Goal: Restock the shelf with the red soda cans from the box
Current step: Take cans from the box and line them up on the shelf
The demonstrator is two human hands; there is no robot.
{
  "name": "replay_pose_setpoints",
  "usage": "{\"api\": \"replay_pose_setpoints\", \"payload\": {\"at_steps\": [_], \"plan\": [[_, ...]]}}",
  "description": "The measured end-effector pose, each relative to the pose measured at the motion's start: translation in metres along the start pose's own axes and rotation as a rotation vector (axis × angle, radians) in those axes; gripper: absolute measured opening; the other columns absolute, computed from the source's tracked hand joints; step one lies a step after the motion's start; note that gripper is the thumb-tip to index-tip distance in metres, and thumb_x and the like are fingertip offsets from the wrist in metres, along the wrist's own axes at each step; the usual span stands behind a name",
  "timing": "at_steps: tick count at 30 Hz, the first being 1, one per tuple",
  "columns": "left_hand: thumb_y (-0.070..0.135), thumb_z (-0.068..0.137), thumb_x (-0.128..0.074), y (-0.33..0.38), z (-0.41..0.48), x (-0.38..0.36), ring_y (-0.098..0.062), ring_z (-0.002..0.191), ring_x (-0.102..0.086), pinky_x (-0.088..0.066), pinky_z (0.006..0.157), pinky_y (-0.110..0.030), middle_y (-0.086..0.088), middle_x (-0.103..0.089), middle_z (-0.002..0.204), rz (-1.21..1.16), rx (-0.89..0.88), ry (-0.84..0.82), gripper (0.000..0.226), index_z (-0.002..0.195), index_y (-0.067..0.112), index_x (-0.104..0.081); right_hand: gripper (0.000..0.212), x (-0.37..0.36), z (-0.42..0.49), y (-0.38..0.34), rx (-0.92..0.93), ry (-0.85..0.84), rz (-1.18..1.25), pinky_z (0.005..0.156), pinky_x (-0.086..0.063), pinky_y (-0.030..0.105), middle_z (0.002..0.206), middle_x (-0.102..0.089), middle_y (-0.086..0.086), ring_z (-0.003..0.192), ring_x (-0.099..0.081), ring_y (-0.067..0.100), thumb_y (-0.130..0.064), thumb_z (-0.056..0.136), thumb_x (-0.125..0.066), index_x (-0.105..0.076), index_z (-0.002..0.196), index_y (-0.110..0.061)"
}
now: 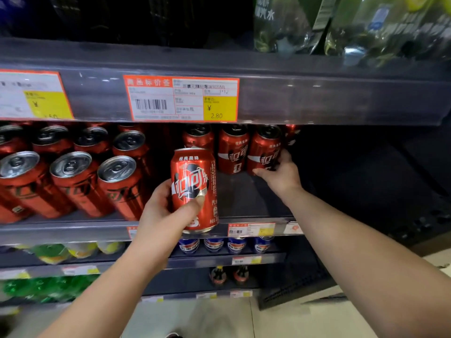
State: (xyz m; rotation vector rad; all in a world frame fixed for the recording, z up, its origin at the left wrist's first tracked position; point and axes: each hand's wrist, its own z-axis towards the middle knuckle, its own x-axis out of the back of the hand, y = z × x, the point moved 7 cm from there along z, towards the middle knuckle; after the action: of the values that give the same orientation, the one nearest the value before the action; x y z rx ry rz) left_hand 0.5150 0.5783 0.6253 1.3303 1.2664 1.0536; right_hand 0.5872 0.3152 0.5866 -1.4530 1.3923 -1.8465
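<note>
Nearest you, your left hand grips a red soda can upright, thumb curled across its label, held just in front of the shelf edge. Further in, your right hand reaches onto the shelf floor and holds the rightmost standing can, fingers wrapped round its right side, thumb at its base — the two hands are well apart. Behind sit more red cans, taller red cans to the left, and overhead a price tag marked 2.80.

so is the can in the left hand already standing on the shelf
No, the left hand holds the red can in the air before the shelf edge.
</note>
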Motion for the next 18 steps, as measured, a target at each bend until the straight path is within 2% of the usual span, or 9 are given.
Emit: {"api": "replay_pose_setpoints", "payload": {"at_steps": [2,5,9,11,15,18], "plan": [[0.015,0.079,-0.071,-0.004,0.003,-0.002,0.000,0.078,-0.069,-0.048,0.065,-0.018,0.010,-0.067,0.096,0.010,0.005,-0.008,0.041,0.110,0.033,-0.050,0.079,-0.002,0.000,0.000,0.000,0.000,0.023,0.102,-0.043,0.041,0.132,-0.055,0.010,0.122,-0.053,0.027,-0.013,0.073,-0.078,-0.035,0.140,-0.014],[0.011,0.081,-0.066,-0.008,0.006,-0.011,-0.001,0.080,-0.068,-0.050,0.062,-0.014,0.010,-0.066,0.097,0.027,0.020,-0.026,0.042,0.112,0.030,-0.047,0.080,0.011,-0.012,0.004,-0.013,0.067,0.033,0.106,-0.041,0.043,0.140,-0.046,0.010,0.127,-0.047,0.026,-0.017,0.075,-0.077,-0.033,0.142,-0.012],[0.011,0.075,-0.074,-0.008,0.022,-0.033,-0.010,0.097,-0.062,-0.052,0.083,-0.030,0.009,-0.062,0.106,0.090,0.037,-0.091,0.055,0.115,0.030,-0.042,0.061,0.037,-0.037,0.006,0.011,0.134,0.087,0.102,-0.043,0.034,0.137,-0.047,0.006,0.121,-0.050,0.020,-0.017,0.081,-0.071,-0.042,0.135,-0.012],[0.008,0.071,-0.077,-0.010,0.035,-0.048,-0.012,0.102,-0.060,-0.051,0.091,-0.038,0.009,-0.060,0.108,0.137,0.022,-0.125,0.062,0.117,0.029,-0.041,0.052,0.044,-0.047,0.006,0.022,0.114,0.093,0.101,-0.044,0.033,0.131,-0.050,0.004,0.119,-0.051,0.019,-0.013,0.083,-0.067,-0.046,0.131,-0.013],[0.002,0.069,-0.077,-0.021,0.058,-0.079,-0.016,0.109,-0.058,-0.049,0.097,-0.044,0.006,-0.058,0.112,0.185,-0.021,-0.198,0.068,0.117,0.029,-0.037,0.035,0.043,-0.060,0.002,0.077,0.012,0.034,0.097,-0.045,0.030,0.112,-0.055,-0.006,0.112,-0.054,0.016,-0.009,0.085,-0.064,-0.055,0.119,-0.014],[-0.001,0.068,-0.077,-0.028,0.068,-0.097,-0.014,0.109,-0.057,-0.050,0.096,-0.039,0.004,-0.057,0.115,0.157,-0.058,-0.245,0.074,0.122,0.027,-0.035,0.043,0.031,-0.064,-0.002,0.102,-0.110,0.016,0.096,-0.044,0.028,0.118,-0.054,-0.005,0.114,-0.053,0.015,-0.010,0.083,-0.067,-0.053,0.123,-0.015]]}}
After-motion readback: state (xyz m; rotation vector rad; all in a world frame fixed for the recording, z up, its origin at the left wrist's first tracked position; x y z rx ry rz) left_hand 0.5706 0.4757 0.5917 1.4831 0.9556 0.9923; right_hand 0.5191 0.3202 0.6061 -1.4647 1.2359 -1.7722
